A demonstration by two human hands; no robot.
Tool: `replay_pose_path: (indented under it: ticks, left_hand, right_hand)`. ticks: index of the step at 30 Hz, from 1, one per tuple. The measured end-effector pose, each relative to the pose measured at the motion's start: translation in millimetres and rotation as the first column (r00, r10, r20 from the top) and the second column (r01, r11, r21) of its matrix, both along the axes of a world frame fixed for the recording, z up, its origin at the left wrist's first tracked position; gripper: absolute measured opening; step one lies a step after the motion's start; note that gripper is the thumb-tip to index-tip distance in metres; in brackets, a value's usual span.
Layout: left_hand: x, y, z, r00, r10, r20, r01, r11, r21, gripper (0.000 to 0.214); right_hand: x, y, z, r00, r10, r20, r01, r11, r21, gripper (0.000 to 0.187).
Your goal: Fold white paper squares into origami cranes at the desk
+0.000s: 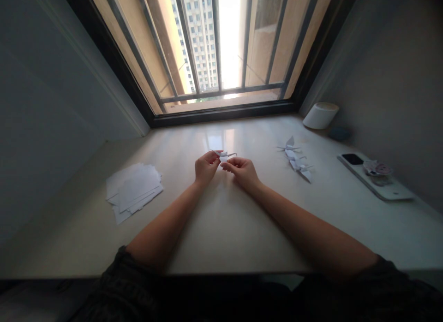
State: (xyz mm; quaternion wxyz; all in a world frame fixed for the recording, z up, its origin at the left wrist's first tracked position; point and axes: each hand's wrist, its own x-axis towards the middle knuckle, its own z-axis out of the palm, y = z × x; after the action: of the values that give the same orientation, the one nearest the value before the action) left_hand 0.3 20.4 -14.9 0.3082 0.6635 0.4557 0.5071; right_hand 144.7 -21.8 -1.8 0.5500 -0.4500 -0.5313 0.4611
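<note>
Between my two hands, above the middle of the white sill, is a small white paper crane (224, 157) with thin points sticking out to both sides. My left hand (206, 167) pinches it from the left, fingers closed. From the right, my right hand (242, 169) grips its lower part between thumb and fingers. Several folded paper cranes (296, 161) lie in a row to the right of my hands. Off to the left rests a loose stack of white paper sheets (138, 190).
At the right, a white phone (375, 176) with a round grip on its back lies face down. A white cylindrical object (320, 116) stands near the far right corner, a dark rounded thing (339, 133) beside it. A barred window (221, 110) closes off the back.
</note>
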Motion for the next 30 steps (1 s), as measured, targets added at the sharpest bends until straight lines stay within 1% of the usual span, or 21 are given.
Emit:
replay_pose_path:
  ticks: [4,7,11,15,18,21,24,26,28,30]
  left_hand:
    - [0.5,-0.5,0.9,1.0,-0.007,-0.004,0.007,1.0,-0.002,0.026]
    - [0.8,-0.7,1.4,1.0,0.001,0.004,-0.001,1.0,0.001,0.025]
    - [1.0,-0.6,1.4,1.0,0.007,0.0,-0.007,1.0,-0.001,0.025]
    - [0.9,0.0,0.6,1.0,0.01,0.024,-0.01,1.0,-0.005,0.023]
    - [0.7,0.4,0.7,0.999,0.005,0.049,-0.005,1.0,-0.002,0.021]
    - [0.6,1.7,2.0,0.996,0.005,0.093,-0.002,1.0,-0.031,0.02]
    - [0.6,4.6,2.9,0.973,0.009,0.229,0.009,0.997,-0.077,0.02]
    - [0.7,6.9,2.0,0.947,0.013,0.321,0.017,0.996,-0.09,0.02]
    - [0.6,8.8,-0.2,0.936,0.002,0.353,0.032,0.995,-0.091,0.023]
    - [0.3,9.8,-2.8,0.94,-0.029,0.34,0.061,0.994,-0.086,0.027]
  right_hand:
    - [0.3,-0.5,0.6,0.999,-0.027,0.032,0.026,0.999,0.032,0.039]
    - [0.1,-0.1,-1.5,0.999,-0.03,0.01,0.03,0.999,0.046,0.036]
    - [-0.4,1.0,-5.7,1.0,-0.015,-0.012,0.016,0.999,0.042,0.029]
    - [-0.2,2.0,-7.1,1.0,-0.008,-0.011,0.009,0.999,0.034,0.029]
    - [0.8,1.9,-6.5,0.999,-0.022,0.03,0.021,0.999,0.037,0.029]
    - [1.8,0.1,-5.4,0.993,-0.02,0.12,0.01,0.997,0.08,0.027]
    - [2.4,-4.2,-1.9,0.977,-0.006,0.212,-0.029,0.987,0.16,0.023]
    - [3.3,-7.1,2.5,0.971,-0.055,0.231,0.004,0.976,0.219,0.022]
    - [5.5,-8.3,7.2,0.959,-0.184,0.215,0.121,0.954,0.274,0.022]
    - [9.1,-6.7,10.1,0.93,-0.315,0.192,0.249,0.92,0.302,0.025]
